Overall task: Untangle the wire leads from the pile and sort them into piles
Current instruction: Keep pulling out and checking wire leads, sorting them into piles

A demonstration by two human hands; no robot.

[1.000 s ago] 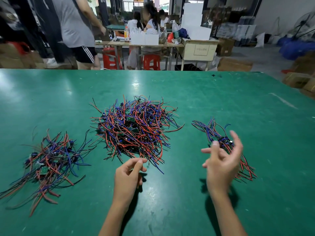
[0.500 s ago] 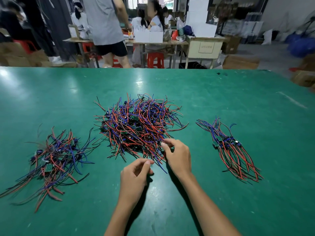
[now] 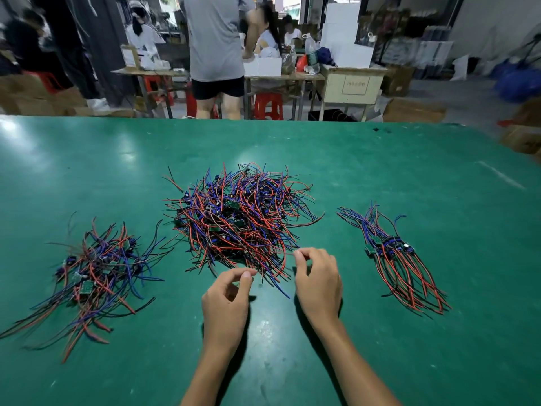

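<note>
Our right hand [image 3: 317, 278] pinches a red lead at the centre pile [image 3: 238, 213]; left hand [image 3: 227, 300] curls, seemingly empty. Next we pull gently.

A second ago my right hand [image 3: 317, 281] hovered open over the sorted bundle [image 3: 395, 259]; it has since crossed to the near edge of the tangled pile [image 3: 238, 218], fingertips pinched there. My left hand [image 3: 227, 303] barely moved.

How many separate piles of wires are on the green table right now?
3: a loose pile at the left, the big tangled pile in the middle by both hands, and a neat bundle at the right.
</note>
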